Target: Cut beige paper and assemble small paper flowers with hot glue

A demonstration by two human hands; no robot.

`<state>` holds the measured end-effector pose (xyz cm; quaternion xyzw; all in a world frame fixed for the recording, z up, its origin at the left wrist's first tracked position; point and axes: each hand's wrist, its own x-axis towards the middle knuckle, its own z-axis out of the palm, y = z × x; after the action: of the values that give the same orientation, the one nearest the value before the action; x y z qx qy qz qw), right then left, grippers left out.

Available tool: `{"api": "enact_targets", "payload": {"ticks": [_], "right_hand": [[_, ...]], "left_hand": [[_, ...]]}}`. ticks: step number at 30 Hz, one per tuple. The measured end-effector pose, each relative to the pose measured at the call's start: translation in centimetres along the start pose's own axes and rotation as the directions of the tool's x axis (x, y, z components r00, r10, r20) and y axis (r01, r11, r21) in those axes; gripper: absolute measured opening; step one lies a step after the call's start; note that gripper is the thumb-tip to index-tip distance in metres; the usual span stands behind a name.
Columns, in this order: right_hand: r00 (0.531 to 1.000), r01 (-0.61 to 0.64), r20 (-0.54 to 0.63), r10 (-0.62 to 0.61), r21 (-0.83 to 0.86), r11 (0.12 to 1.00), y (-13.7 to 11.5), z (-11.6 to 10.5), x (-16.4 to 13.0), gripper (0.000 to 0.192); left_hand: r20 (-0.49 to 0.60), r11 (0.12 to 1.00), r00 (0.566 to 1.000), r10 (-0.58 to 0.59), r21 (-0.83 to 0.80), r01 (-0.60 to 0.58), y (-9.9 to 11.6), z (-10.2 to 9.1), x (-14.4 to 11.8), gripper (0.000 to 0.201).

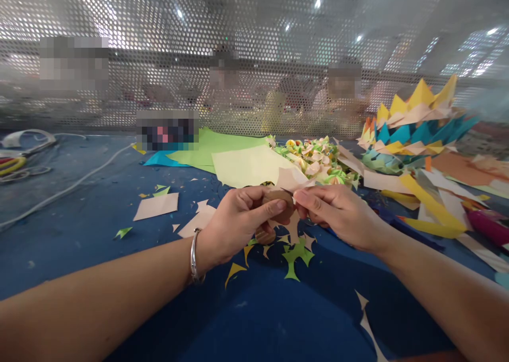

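Note:
My left hand (234, 219), with a silver bangle at the wrist, is closed on a round brown cardboard disc (283, 195), thumb on its face. My right hand (338, 208) meets the disc's right edge in a pinch; what lies between its fingertips is too small to make out. Just behind the fingertips is a pale pink piece of paper (292, 178). Under my left hand a second brown disc (265, 236) shows partly. Green paper scraps (297, 257) and yellow paper scraps (234, 271) lie on the blue table below the hands.
Behind the hands lie a cream sheet (250, 166), a green sheet (199, 149) and a heap of small folded paper pieces (314, 158). Stacked zigzag paper crowns (417, 123) stand right. A white cable (79, 182) crosses the left side. A perforated screen (238, 28) stands behind.

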<state>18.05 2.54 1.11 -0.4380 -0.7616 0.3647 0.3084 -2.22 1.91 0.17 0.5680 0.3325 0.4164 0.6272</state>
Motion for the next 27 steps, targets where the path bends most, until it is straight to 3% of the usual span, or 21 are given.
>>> {"api": "enact_targets", "payload": {"ticks": [13, 27], "right_hand": [[1.000, 0.008, 0.024, -0.008, 0.035, 0.999, 0.07, -0.06, -0.03, 0.046], [0.997, 0.076, 0.016, -0.074, -0.154, 0.985, -0.85, -0.43, -0.06, 0.047]], "left_hand": [[0.026, 0.999, 1.000, 0.013, 0.038, -0.014, -0.35, -0.36, 0.00, 0.019], [0.060, 0.998, 0.998, 0.036, 0.041, -0.038, -0.19, -0.29, -0.07, 0.015]]}}
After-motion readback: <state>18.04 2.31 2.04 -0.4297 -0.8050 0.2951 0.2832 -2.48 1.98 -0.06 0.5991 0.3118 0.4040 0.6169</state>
